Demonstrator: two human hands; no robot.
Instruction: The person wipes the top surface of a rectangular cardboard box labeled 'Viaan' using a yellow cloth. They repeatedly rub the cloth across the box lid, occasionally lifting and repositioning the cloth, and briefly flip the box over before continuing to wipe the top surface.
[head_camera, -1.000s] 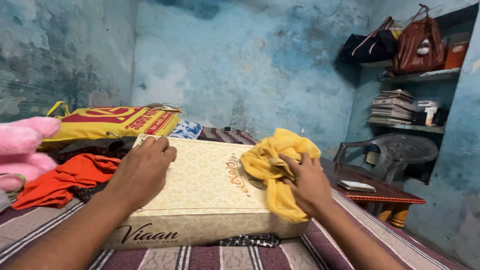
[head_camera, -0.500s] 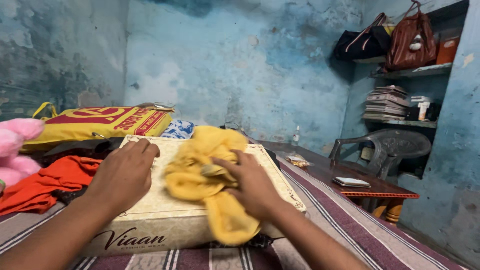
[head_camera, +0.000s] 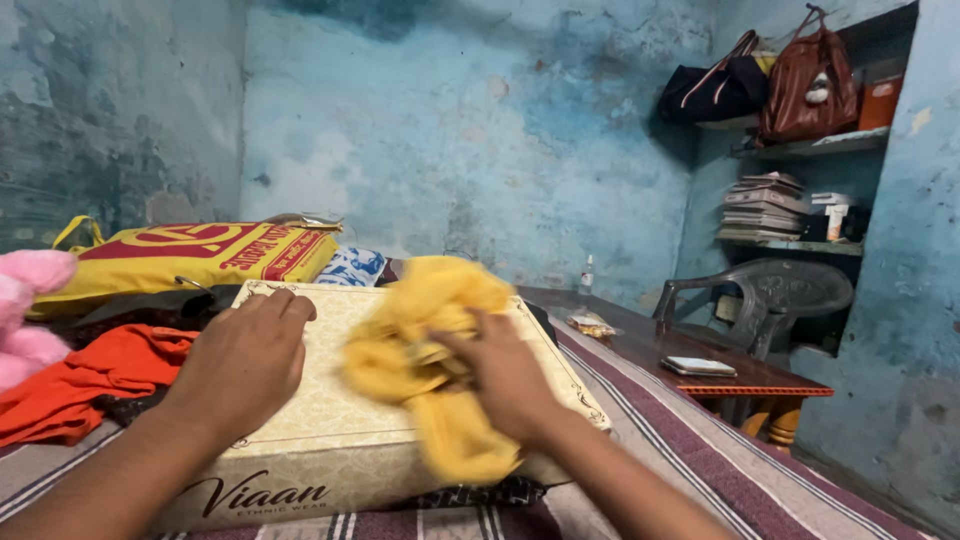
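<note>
A flat cream patterned cardboard box (head_camera: 330, 440) lies on the striped bed. My left hand (head_camera: 240, 365) rests palm down on the left part of its lid, fingers spread. My right hand (head_camera: 500, 375) grips a crumpled yellow cloth (head_camera: 420, 330) and presses it on the middle of the lid. Part of the cloth hangs over the box's front edge. The cloth and right hand are motion-blurred.
A maroon striped bedsheet (head_camera: 640, 440) covers the bed. Left of the box lie orange clothing (head_camera: 80, 385), a pink plush toy (head_camera: 25, 310) and a yellow-red bag (head_camera: 190, 255). At right stand a wooden table (head_camera: 740, 375) with a phone (head_camera: 698, 366), a grey plastic chair (head_camera: 775, 300), and shelves with bags and books.
My right hand has swept the yellow cloth from the box's right end leftward to the middle of the lid. My left hand has stayed flat on the lid.
</note>
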